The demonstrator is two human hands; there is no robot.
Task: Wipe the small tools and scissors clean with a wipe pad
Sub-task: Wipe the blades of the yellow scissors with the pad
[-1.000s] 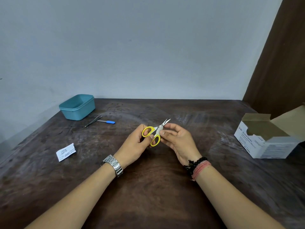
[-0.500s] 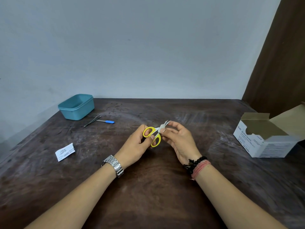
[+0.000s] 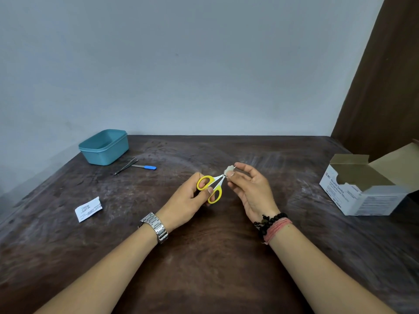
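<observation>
Above the counter (image 3: 204, 257), your left hand (image 3: 183, 205) grips the scissors (image 3: 212, 185); your right hand (image 3: 251, 189) pinches the wipe pad (image 3: 228, 170) around their blade tips.

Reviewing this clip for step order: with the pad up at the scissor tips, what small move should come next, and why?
Probably set the scissors down and reach for the tweezers. The right hand pinches the wipe pad at the very tips of the blades, so that stroke looks about finished, while the left hand grips the yellow handles. The tweezers and the blue-handled tool lie untouched by the teal tub.

Wipe pad (image 3: 228, 170) around scissors (image 3: 212, 186) tips
</observation>
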